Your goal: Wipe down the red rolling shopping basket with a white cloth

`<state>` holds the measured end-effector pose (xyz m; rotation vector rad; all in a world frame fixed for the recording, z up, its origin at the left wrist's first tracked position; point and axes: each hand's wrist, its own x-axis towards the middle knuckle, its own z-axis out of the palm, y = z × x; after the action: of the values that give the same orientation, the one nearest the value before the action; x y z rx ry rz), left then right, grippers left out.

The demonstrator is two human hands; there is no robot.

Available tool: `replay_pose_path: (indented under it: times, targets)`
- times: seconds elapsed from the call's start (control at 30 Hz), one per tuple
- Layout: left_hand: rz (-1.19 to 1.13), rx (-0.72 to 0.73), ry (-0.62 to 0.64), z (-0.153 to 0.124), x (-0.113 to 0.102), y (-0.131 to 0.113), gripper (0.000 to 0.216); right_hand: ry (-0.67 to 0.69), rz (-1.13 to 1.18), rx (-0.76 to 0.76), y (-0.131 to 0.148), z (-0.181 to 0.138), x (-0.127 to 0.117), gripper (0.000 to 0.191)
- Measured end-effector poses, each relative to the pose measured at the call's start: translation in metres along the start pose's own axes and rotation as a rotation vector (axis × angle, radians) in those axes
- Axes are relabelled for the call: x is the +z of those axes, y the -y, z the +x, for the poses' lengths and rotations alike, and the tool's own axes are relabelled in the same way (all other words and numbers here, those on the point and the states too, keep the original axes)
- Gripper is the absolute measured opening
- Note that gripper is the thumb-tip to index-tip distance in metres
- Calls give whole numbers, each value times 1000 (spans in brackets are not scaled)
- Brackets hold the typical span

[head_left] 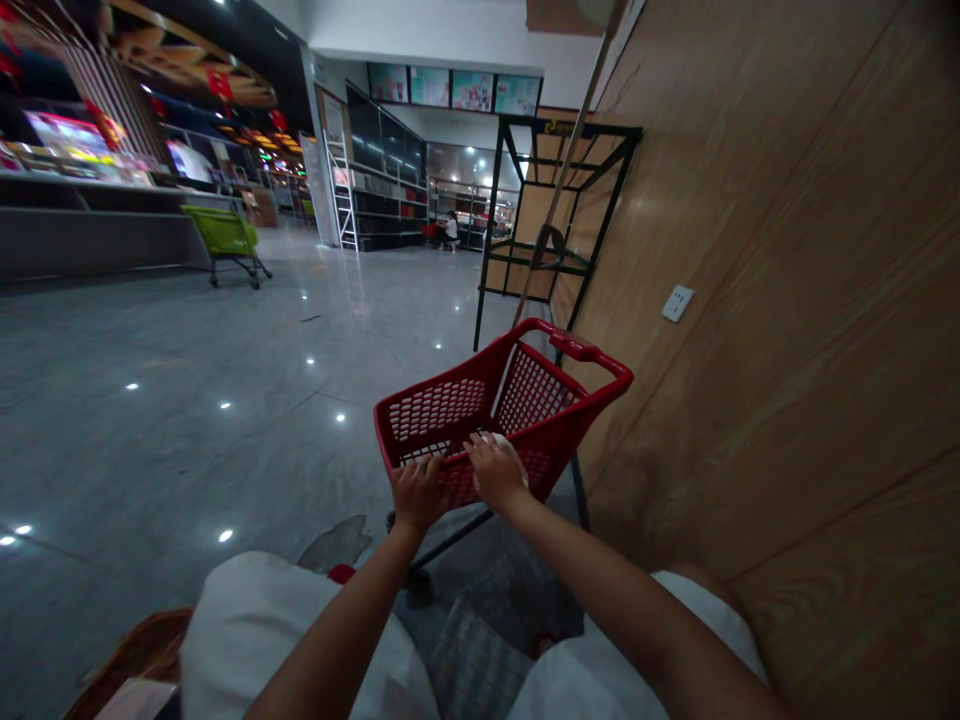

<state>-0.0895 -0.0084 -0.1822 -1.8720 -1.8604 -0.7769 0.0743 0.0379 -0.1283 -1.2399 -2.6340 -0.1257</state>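
A red plastic shopping cart (551, 460) with perforated basket walls stands side-on before me. My left hand (420, 490) is closed over its near rim, fingers curled to the inside. Just right of it, my right hand (496, 472) presses a white cloth (517, 452) against the same rim. Most of the cloth is hidden under the palm. The basket holds nothing that I can make out. The cart's handle (574, 345) is at the far right end, near the wall.
A wooden wall (787, 300) with a socket (677, 303) runs along the right. Behind the cart are a dark metal rack (487, 240) and a leaning pole (574, 150). A green cart (223, 235) stands far left. A wicker basket (135, 650) sits at lower left.
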Motion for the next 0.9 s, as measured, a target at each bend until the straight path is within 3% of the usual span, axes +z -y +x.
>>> replay_pose_path:
  times: [0.1, 0.37, 0.63, 0.77, 0.9]
  targets:
    - [7, 10, -27, -1, -1, 2, 37, -51, 65, -21, 6, -1, 8, 59]
    - [10, 57, -77, -4, 4, 7, 32, -38, 172, -243, -34, -19, -5, 63]
    - [-21, 61, -95, -6, 6, 4, 32, 102, 24, -34, -39, -29, -24, 77]
    - [-32, 48, -110, -7, 8, 1, 33, 23, 62, 6, -33, -21, -35, 71]
    - [-42, 30, -97, -8, 7, -2, 30, -129, 17, 67, -6, -8, -40, 59]
